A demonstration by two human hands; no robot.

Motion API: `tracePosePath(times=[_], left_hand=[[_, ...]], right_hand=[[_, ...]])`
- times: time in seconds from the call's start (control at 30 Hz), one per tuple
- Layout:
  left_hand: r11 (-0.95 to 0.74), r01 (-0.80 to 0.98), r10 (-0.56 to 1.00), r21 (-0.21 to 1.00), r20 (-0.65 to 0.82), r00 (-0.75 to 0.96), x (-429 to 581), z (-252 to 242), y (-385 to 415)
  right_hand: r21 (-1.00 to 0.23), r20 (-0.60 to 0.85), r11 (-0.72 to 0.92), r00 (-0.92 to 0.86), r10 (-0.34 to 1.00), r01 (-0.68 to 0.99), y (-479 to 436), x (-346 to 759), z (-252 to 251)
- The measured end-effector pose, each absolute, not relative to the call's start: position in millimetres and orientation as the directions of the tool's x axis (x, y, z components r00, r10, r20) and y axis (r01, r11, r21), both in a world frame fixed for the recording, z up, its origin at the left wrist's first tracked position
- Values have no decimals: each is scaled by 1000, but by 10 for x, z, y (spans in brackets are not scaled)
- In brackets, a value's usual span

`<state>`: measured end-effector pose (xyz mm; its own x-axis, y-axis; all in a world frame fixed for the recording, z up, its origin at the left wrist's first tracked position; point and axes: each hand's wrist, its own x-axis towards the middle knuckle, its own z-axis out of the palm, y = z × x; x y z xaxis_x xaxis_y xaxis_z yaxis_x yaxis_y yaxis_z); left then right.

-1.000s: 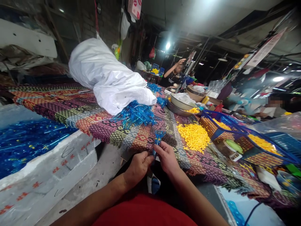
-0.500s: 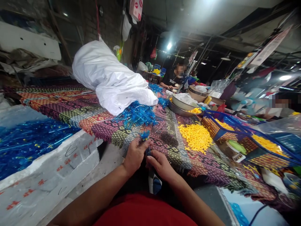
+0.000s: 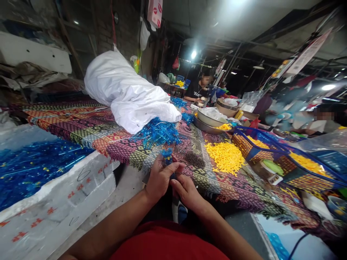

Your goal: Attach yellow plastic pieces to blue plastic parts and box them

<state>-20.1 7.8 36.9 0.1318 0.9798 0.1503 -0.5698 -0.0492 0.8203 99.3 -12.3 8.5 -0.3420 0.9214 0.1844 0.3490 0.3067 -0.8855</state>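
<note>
Both hands meet in front of me at the table's near edge. My left hand (image 3: 161, 177) is closed round a clear blue plastic piece (image 3: 166, 153), whose flared top sticks up above the fingers. My right hand (image 3: 185, 187) is just below and to the right, its fingers curled close against the left hand; what lies in its grip is hidden. Beyond the hands a heap of similar blue plastic pieces (image 3: 157, 133) lies on the patterned cloth (image 3: 135, 151). To the right are a small pile of dark beads (image 3: 194, 159) and a pile of small yellow pieces (image 3: 225, 157).
A large white cloth bundle (image 3: 130, 94) lies across the table. Blue baskets (image 3: 257, 155) of yellow pieces and metal bowls (image 3: 208, 117) stand on the right. At left is a white foam box (image 3: 92, 173) with blue pieces. A person (image 3: 199, 90) sits across.
My left thumb has stretched further right over the right hand's fingers. The blue piece stays in the left hand, and the view has shifted slightly.
</note>
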Motion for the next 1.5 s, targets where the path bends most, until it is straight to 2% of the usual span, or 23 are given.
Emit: tracePosePath(times=[0.13, 0.27, 0.37, 0.5, 0.6, 0.73, 0.83, 0.9, 0.97, 1.03, 1.1, 1.17, 1.3, 1.4, 1.47, 1.5], left_hand=[[-113, -414, 973, 903, 186, 139, -205, 418, 45], [-141, -329, 945, 934, 226, 236, -238, 384, 1], [-170, -259, 926, 951, 244, 289, -316, 340, -23], [-376, -75, 873, 923, 380, 306, -385, 334, -41], [-492, 27, 823, 870, 454, 342, -355, 328, -61], [-603, 90, 749, 793, 524, 404, -317, 293, -103], [-635, 20, 689, 772, 554, 467, -332, 287, -123], [-596, -14, 705, 803, 531, 470, -348, 287, -121], [-495, -24, 759, 869, 445, 476, -364, 271, -104], [-300, -30, 817, 954, 273, 508, -383, 234, -77], [-36, -55, 796, 998, 62, 603, -407, 187, -47], [217, -103, 672, 971, -73, 737, -435, 148, -18], [529, -189, 457, 828, -89, 885, -481, 131, 28], [597, -183, 394, 781, -86, 915, -485, 164, 39], [511, -129, 418, 850, -114, 901, -469, 203, 23], [394, -92, 495, 915, -127, 860, -457, 224, 6]], right_hand=[[-913, 157, 278, -371, 915, 299, -159, 974, 43], [-949, 79, 192, -400, 913, 252, -186, 983, -1], [-931, 149, 271, -423, 894, 244, -164, 1095, 84], [-747, 463, 544, -288, 838, 382, -127, 1263, 384], [-538, 606, 699, -360, 709, 472, -112, 1263, 663], [-290, 638, 827, -546, 543, 482, -122, 1154, 935], [-241, 633, 842, -580, 513, 483, -120, 1087, 955], [-303, 653, 821, -522, 548, 484, -78, 1061, 870], [-404, 652, 780, -448, 612, 477, -4, 1062, 743], [-513, 608, 736, -418, 675, 442, 73, 1108, 624], [-608, 531, 698, -461, 711, 377, 116, 1197, 551], [-665, 451, 679, -559, 696, 309, 104, 1302, 535], [-683, 424, 695, -651, 629, 226, -14, 1424, 589], [-658, 451, 699, -596, 664, 281, -71, 1425, 608], [-633, 459, 692, -550, 697, 348, -71, 1414, 592], [-626, 465, 684, -525, 713, 375, -62, 1410, 577]])
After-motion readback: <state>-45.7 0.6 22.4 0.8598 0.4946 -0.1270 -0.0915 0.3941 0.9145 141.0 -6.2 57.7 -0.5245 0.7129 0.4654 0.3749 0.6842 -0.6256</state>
